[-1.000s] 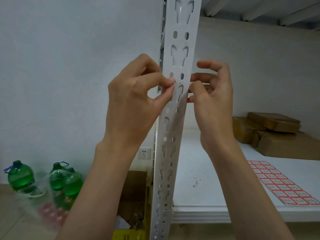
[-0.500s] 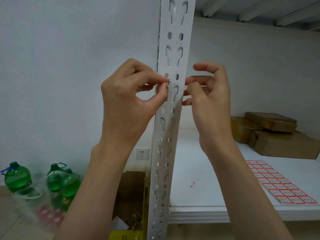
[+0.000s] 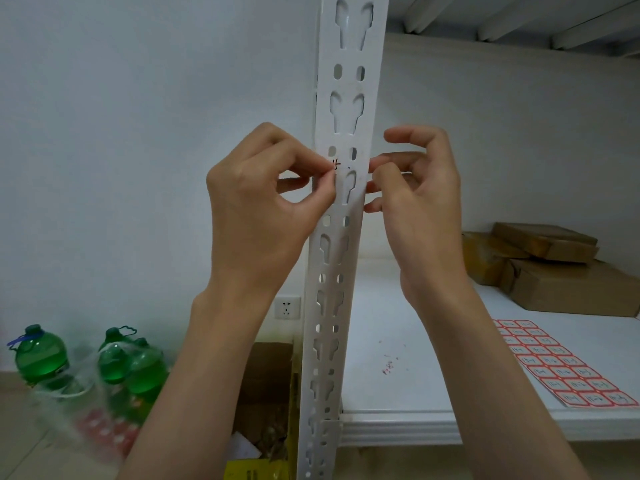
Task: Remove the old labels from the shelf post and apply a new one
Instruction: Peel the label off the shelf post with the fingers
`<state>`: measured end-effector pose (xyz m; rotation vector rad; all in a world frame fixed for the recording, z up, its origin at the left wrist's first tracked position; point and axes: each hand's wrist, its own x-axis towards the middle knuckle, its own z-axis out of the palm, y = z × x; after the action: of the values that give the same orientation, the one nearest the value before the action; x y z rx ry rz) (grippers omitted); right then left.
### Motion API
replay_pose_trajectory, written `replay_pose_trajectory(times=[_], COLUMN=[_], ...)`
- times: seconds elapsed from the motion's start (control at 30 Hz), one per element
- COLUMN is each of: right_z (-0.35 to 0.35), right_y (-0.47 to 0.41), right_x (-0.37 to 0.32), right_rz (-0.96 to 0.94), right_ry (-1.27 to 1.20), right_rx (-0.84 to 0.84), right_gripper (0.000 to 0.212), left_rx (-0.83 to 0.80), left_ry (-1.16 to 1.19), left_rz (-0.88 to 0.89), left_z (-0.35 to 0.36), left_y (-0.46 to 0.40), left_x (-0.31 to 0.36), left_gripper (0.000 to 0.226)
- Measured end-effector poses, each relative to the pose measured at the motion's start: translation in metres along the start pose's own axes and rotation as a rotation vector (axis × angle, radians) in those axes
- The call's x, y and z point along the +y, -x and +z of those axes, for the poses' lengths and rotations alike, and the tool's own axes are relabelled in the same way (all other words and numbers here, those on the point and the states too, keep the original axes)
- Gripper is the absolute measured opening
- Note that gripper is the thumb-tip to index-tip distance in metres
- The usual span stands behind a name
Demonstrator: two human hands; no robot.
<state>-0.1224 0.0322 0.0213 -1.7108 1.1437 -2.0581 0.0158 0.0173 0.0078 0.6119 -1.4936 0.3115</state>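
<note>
A white slotted shelf post [image 3: 341, 209] runs upright through the middle of the view. A small white label with dark handwriting [image 3: 336, 165] sits on its front face. My left hand [image 3: 263, 206] pinches the label's left edge between thumb and forefinger at the post. My right hand [image 3: 412, 199] is at the post's right edge, fingers curled, fingertips touching the post's side; whether it holds anything is hidden. A sheet of red-bordered labels [image 3: 557, 365] lies on the white shelf [image 3: 398, 420] to the right.
Brown cardboard parcels [image 3: 561, 268] are stacked at the back right of the shelf. Small red scraps [image 3: 389, 367] lie on the shelf. Green bottles in plastic wrap [image 3: 90, 368] stand on the floor at left. An open cardboard box [image 3: 266, 403] sits beside the post's foot.
The view has shifted a little, so the post and hands sit further left. My left thumb and forefinger have closed on the label's edge, and its handwriting now shows.
</note>
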Motion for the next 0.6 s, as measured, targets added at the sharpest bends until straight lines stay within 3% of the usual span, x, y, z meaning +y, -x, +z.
replay_pose_trajectory(times=[0.6], right_z=[-0.0088], right_y=[-0.002], right_x=[-0.0044], right_rz=[0.014], right_ry=[-0.019], right_rx=[-0.03], right_gripper=[0.022], left_rx=[-0.025], left_ry=[0.138], left_rz=[-0.142], left_z=[-0.0078], left_y=[-0.0027], left_x=[-0.001], left_gripper=[0.004])
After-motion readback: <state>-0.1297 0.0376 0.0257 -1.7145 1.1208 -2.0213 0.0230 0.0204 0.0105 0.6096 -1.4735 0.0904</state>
